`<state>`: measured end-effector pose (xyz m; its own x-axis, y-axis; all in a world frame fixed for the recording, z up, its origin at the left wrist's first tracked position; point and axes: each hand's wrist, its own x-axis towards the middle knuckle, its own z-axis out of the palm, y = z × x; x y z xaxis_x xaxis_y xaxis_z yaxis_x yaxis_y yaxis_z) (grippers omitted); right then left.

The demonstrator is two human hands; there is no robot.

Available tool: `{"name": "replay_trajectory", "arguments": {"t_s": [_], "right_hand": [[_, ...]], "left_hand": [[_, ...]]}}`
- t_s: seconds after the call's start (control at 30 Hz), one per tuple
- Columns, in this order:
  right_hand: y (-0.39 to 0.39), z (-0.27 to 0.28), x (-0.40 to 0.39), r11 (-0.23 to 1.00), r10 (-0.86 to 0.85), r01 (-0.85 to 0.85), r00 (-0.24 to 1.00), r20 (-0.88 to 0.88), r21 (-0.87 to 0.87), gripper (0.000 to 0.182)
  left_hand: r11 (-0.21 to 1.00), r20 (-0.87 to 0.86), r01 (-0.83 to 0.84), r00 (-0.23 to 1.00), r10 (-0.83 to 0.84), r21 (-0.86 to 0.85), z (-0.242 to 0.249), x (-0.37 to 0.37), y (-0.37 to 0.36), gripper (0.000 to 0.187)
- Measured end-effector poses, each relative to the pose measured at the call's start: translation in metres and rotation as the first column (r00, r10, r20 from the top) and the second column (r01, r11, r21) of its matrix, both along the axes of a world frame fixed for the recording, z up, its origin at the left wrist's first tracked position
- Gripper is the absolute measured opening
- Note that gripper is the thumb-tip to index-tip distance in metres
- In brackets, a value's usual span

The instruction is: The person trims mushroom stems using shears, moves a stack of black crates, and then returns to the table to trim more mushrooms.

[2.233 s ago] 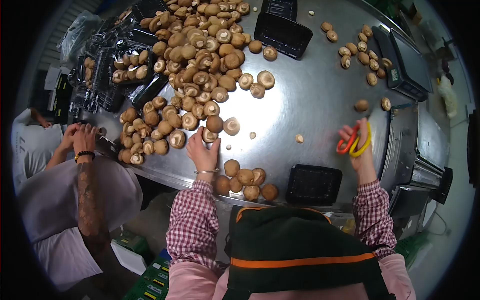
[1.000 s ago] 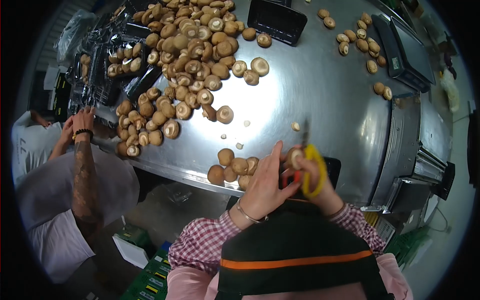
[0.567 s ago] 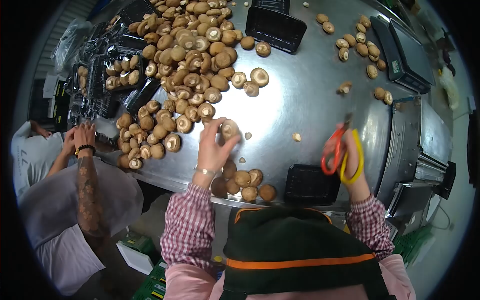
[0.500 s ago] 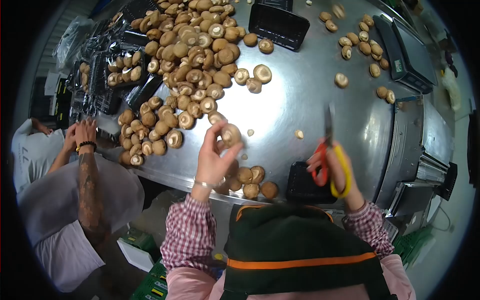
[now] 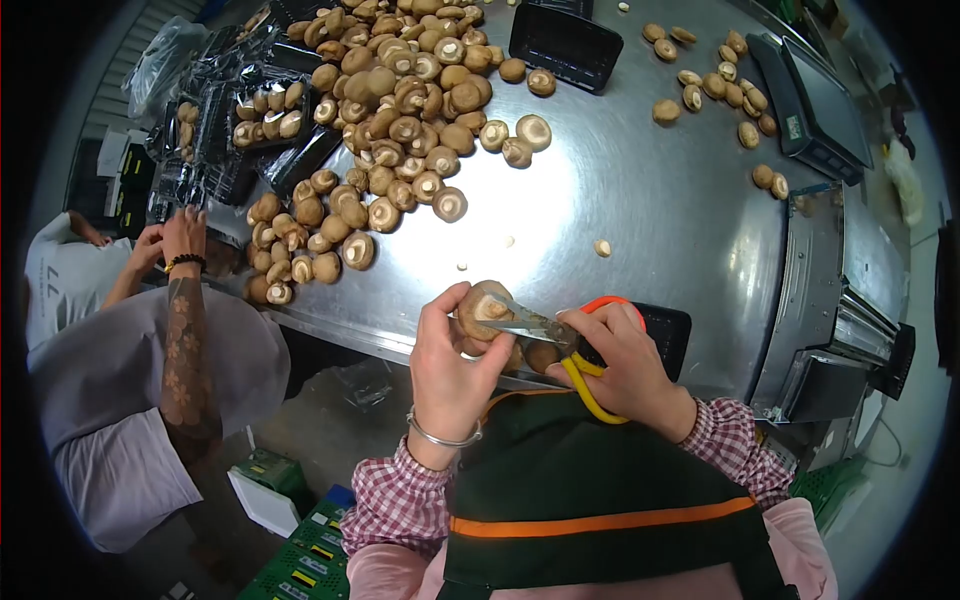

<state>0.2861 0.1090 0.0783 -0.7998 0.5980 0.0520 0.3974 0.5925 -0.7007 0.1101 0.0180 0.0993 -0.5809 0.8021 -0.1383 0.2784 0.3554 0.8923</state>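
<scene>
At lower centre, the left hand is pinching a mushroom between thumb and fingers. The right hand is gripping scissors, blades touching the mushroom, above the table edge.

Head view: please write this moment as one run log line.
left hand: holds mushroom | right hand: holds scissors, blades at mushroom | table: mushroom pile, black tray
</scene>
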Motion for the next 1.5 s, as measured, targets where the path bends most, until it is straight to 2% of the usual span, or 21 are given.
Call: {"name": "replay_trajectory", "arguments": {"t_s": [0.2, 0.33, 0.4, 0.5, 0.53, 0.57, 0.63, 0.73, 0.8, 0.83, 0.87, 0.9, 0.93, 1.0, 1.1, 1.27, 1.33, 1.37, 1.4, 1.43, 1.5], "right_hand": [[-0.009, -0.024, 0.016, 0.994, 0.029, -0.014, 0.991, 0.134, -0.106, 0.048], [-0.019, -0.032, 0.033, 0.965, -0.155, 0.141, 0.987, -0.046, -0.221, 0.041], [-0.022, -0.031, 0.037, 0.936, -0.286, 0.245, 0.948, -0.142, -0.252, 0.040], [-0.013, -0.023, 0.038, 0.664, -0.572, 0.356, 0.808, -0.140, -0.657, 0.043], [-0.008, -0.023, 0.040, 0.668, -0.575, 0.360, 0.805, -0.145, -0.651, 0.043], [-0.003, -0.024, 0.046, 0.660, -0.603, 0.381, 0.782, -0.155, -0.647, 0.042], [0.004, -0.028, 0.054, 0.663, -0.637, 0.424, 0.753, -0.167, -0.617, 0.039], [0.009, -0.035, 0.052, 0.619, -0.627, 0.448, 0.776, -0.063, -0.644, 0.038], [0.009, -0.030, 0.029, 0.658, -0.483, 0.316, 0.873, -0.061, -0.684, 0.038], [0.008, -0.028, 0.024, 0.664, -0.437, 0.271, 0.897, -0.068, -0.696, 0.038], [0.007, -0.027, 0.020, 0.669, -0.387, 0.222, 0.919, -0.077, -0.709, 0.037], [0.007, -0.027, 0.016, 0.669, -0.375, 0.211, 0.923, -0.079, -0.713, 0.037], [0.007, -0.026, 0.012, 0.679, -0.333, 0.180, 0.940, -0.081, -0.712, 0.039], [0.005, -0.023, 0.006, 0.685, -0.284, 0.141, 0.955, -0.083, -0.715, 0.042], [0.005, -0.021, 0.005, 0.761, -0.138, 0.011, 0.980, -0.145, -0.649, 0.053], [-0.001, -0.013, 0.010, 0.822, -0.098, 0.002, 0.985, -0.139, -0.570, 0.056], [-0.007, -0.017, 0.015, 0.810, -0.114, -0.002, 0.980, -0.162, -0.586, 0.056], [-0.010, -0.020, 0.018, 0.823, -0.143, 0.023, 0.976, -0.167, -0.567, 0.055], [-0.012, -0.022, 0.020, 0.834, -0.172, 0.050, 0.970, -0.174, -0.549, 0.053], [-0.013, -0.025, 0.022, 0.834, -0.173, 0.050, 0.970, -0.174, -0.550, 0.053], [-0.016, -0.030, 0.026, 0.757, -0.305, 0.192, 0.949, -0.079, -0.624, 0.052]], "left_hand": [[0.989, 0.028, 0.067, 0.998, -0.064, -0.129, -0.029, 0.002, -0.006, 0.051], [0.958, -0.009, 0.154, 0.987, -0.161, -0.240, -0.074, 0.001, 0.008, 0.057], [0.983, 0.518, 0.181, 0.842, -0.149, -0.011, -0.088, 0.015, 0.048, 0.066], [0.931, 0.744, 0.129, 0.568, -0.351, 0.341, -0.078, 0.018, 0.108, 0.073], [0.925, 0.383, 0.281, 0.849, -0.364, 0.254, -0.079, 0.005, 0.119, 0.070], [0.923, -0.068, 0.371, 0.928, -0.365, 0.104, -0.082, -0.013, 0.128, 0.066], [0.951, -0.715, 0.260, 0.631, -0.300, -0.169, -0.118, -0.062, 0.123, 0.067], [0.900, -0.818, 0.112, 0.382, -0.430, -0.421, -0.146, -0.107, 0.101, 0.061], [0.916, -0.635, 0.206, 0.667, -0.389, -0.345, -0.124, -0.115, 0.089, 0.053], [0.942, -0.185, 0.207, 0.948, -0.260, -0.265, -0.106, -0.112, 0.086, 0.052], [0.969, 0.331, 0.156, 0.940, -0.085, -0.194, -0.095, -0.109, 0.079, 0.053], [0.990, 0.801, 0.100, 0.583, -0.137, 0.097, -0.093, -0.108, 0.064, 0.060], [0.979, 0.918, 0.012, 0.343, -0.197, 0.206, -0.078, -0.095, 0.053, 0.068], [0.930, 0.935, -0.112, -0.013, -0.355, 0.351, -0.069, -0.078, 0.033, 0.076], [0.883, 0.872, -0.227, -0.186, -0.453, 0.411, -0.050, -0.057, 0.022, 0.077], [0.872, 0.868, -0.191, -0.132, -0.479, 0.451, -0.036, -0.049, 0.010, 0.072], [0.959, 0.943, -0.054, 0.204, -0.262, 0.278, -0.032, -0.054, 0.001, 0.060], [0.958, 0.942, -0.055, 0.204, -0.265, 0.281, -0.032, -0.059, -0.004, 0.060], [0.984, 0.626, 0.168, 0.761, -0.171, 0.065, -0.033, -0.066, -0.009, 0.057], [0.949, 0.017, 0.196, 0.980, -0.198, -0.246, -0.036, -0.074, -0.016, 0.057], [0.904, -0.557, 0.049, 0.772, -0.304, -0.425, -0.079, -0.091, -0.044, 0.064]]}}
